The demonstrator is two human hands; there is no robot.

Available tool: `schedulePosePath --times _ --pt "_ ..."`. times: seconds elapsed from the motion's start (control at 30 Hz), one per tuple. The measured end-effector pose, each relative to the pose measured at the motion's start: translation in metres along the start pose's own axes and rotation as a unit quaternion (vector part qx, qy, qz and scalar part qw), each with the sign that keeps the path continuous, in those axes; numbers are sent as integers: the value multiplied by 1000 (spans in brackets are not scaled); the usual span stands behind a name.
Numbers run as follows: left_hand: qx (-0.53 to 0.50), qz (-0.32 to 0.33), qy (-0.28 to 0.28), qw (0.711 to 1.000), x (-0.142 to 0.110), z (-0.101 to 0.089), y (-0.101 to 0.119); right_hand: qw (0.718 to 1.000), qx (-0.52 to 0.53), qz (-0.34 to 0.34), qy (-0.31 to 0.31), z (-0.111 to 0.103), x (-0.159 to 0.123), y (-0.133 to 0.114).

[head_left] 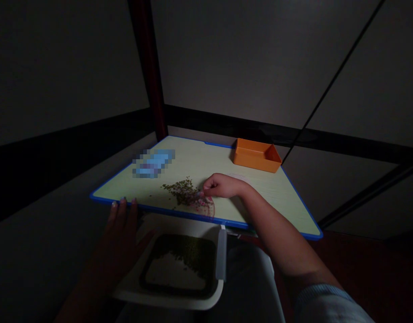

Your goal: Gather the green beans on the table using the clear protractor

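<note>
Small dark green grains (183,192) lie scattered in a loose pile near the front edge of the pale table (206,158). At the right side of the pile, my right hand (223,185) is closed, its fingertips curled down beside the grains. What sits between those fingers is hidden. My left hand (122,224) has its fingers stretched out, their tips at the table's blue front edge. A white plastic container (125,291) with a grey side clip stands below that edge, close to my left hand. More green grains (196,251) cover part of its bottom.
An orange open box (257,163) stands at the table's back right corner. Toward the left lies a blurred-out bluish item (154,163). A round printed pattern (206,208) shows on the tabletop beneath my right hand. Grey walls (233,63) rise behind the table.
</note>
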State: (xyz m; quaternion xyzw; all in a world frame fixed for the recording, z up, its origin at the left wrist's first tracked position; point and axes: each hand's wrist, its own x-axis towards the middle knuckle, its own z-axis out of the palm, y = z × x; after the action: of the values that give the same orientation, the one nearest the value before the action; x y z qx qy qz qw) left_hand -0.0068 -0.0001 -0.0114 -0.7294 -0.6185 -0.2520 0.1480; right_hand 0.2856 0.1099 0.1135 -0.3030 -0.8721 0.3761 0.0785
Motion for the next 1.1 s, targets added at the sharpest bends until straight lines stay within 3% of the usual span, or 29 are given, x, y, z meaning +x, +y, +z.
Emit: schedulePosePath --times 0.37,0.8,1.1 --pt "18 21 27 999 1 1 1 1000 13 -10 -19 2 1 3" --pt "16 4 -4 1000 1 1 0 998 38 -36 -29 -1 -2 4" --pt "23 25 25 999 -1 5 -2 998 34 -16 -47 3 0 3"
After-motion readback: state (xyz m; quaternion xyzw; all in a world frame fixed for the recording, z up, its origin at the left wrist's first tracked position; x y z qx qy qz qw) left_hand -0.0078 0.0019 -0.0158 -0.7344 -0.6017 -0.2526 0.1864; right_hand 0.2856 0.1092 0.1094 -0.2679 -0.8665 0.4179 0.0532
